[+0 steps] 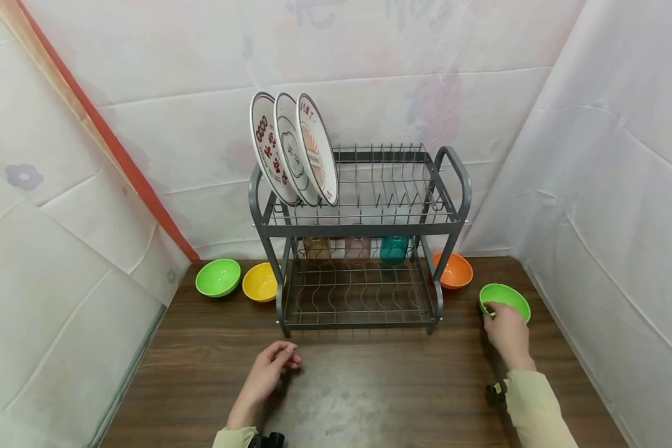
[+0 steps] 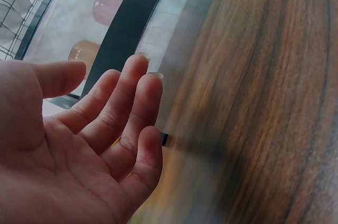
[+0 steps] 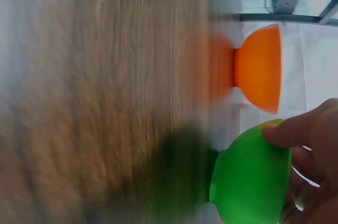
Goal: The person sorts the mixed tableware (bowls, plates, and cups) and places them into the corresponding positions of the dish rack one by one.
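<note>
At the right side of the table, my right hand [image 1: 507, 333] pinches the near-left rim of a green bowl [image 1: 506, 297]. In the right wrist view the thumb lies on the outside of that green bowl [image 3: 251, 176], with fingers over its rim. My left hand [image 1: 271, 367] is held over the table in front of the dish rack [image 1: 364, 230], palm turned inward and holding nothing. Its fingers [image 2: 142, 102] are loosely bent in the left wrist view. An orange bowl [image 1: 453, 272] stands between the rack and the gripped green bowl.
Three patterned plates [image 1: 294, 149] stand upright at the rack's upper left. Its lower tier holds brown [image 1: 317, 249], pink [image 1: 358, 248] and teal [image 1: 394, 249] cups at the back. A second green bowl [image 1: 218, 277] and a yellow bowl [image 1: 260, 283] sit left of the rack. White cloth surrounds the table.
</note>
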Available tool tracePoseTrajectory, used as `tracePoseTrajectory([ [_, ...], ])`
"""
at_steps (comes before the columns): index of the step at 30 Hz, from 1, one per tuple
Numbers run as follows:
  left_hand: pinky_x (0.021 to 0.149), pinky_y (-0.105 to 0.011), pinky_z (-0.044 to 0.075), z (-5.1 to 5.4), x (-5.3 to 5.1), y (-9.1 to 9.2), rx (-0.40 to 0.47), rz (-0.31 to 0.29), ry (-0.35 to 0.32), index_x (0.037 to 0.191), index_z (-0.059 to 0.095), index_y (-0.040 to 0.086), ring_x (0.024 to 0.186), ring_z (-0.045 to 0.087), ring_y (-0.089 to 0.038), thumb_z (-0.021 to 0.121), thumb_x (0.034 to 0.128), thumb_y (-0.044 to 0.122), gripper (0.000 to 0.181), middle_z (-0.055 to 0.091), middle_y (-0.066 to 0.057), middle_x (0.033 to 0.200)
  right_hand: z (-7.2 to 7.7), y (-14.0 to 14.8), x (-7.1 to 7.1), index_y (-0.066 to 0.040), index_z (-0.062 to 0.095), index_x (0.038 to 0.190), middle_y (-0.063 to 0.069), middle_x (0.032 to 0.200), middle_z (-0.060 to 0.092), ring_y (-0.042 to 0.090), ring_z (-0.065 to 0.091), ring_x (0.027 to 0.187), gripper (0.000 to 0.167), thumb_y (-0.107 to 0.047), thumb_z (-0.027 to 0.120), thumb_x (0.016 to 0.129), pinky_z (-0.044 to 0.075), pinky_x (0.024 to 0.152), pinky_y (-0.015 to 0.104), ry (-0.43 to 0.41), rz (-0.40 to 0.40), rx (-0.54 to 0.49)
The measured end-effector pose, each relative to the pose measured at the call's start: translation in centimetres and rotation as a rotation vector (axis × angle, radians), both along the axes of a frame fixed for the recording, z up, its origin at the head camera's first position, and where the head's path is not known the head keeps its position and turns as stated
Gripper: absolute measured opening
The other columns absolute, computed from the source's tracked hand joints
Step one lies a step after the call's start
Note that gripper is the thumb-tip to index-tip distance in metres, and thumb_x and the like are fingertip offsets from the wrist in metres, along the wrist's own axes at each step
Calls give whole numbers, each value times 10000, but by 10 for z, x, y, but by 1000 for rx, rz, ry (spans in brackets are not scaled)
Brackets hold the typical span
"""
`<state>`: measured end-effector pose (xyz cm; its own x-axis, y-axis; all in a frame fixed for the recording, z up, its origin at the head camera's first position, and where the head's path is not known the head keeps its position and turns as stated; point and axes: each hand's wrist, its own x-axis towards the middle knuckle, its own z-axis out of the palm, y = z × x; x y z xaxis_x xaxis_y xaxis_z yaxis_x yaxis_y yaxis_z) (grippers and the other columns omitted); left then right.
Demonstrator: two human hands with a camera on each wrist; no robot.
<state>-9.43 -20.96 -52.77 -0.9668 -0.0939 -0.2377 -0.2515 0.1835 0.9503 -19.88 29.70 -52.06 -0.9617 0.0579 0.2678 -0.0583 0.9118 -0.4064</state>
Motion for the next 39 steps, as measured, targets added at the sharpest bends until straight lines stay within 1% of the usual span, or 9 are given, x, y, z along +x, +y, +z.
tracePoseTrajectory([
  [5,751,-376,490,0,0,-4,-10,11,-14,1152,618,-55,850,670,-260,494,1046,140,255,708,-108,913,3,-8,17,72,685,1108,263,983,686,389,654,796,269,-14,672,853,496,679,563,22,-18,-64],
  [11,769,-391,484,0,-2,-7,-23,4,-29,1172,611,-46,870,663,-256,483,1049,153,266,705,-98,925,12,-22,45,69,692,1107,267,990,685,408,642,851,263,13,692,849,483,733,560,81,-64,-181],
  [13,763,-394,483,2,-1,-7,-21,-3,-21,1175,605,-55,878,663,-275,479,1053,156,274,705,-109,932,15,-26,53,68,688,1115,272,996,686,418,644,884,264,7,693,859,470,768,561,74,-82,-226],
  [17,754,-403,482,21,4,-3,3,-18,-19,1164,592,-92,902,659,-351,477,1050,111,259,699,-171,948,23,-35,69,56,666,1176,238,983,696,373,640,893,306,-66,699,898,460,730,472,-48,-82,-286],
  [20,763,-407,486,31,6,1,26,-27,-19,1153,587,-113,916,653,-386,479,1044,79,246,694,-213,965,30,-41,80,50,661,1192,169,958,705,302,641,884,325,-107,705,910,465,708,384,-164,-20,-284],
  [22,762,-395,484,26,4,2,27,-20,-13,1154,595,-99,907,659,-357,490,1046,102,250,699,-198,970,34,-46,84,45,670,1179,121,947,707,261,647,877,312,-107,712,909,489,707,352,-201,39,-282],
  [27,767,-380,482,7,-4,10,33,-29,15,1160,606,-63,877,667,-275,513,1047,163,270,710,-138,970,47,-59,88,26,691,1130,73,931,709,211,659,855,269,-71,740,884,524,706,321,-212,129,-296],
  [34,777,-369,485,1,-6,37,76,-180,52,1150,593,-83,880,667,-262,533,1040,231,338,711,-124,971,62,-78,88,-5,682,1082,29,900,671,168,622,837,221,-100,742,892,500,689,298,-346,197,-390],
  [39,737,-333,487,1,-3,53,98,-256,77,1137,587,-96,852,661,-230,521,1046,239,353,712,-121,961,65,-88,87,1,670,1072,43,897,665,172,637,827,222,-95,745,886,512,687,287,-401,260,-523],
])
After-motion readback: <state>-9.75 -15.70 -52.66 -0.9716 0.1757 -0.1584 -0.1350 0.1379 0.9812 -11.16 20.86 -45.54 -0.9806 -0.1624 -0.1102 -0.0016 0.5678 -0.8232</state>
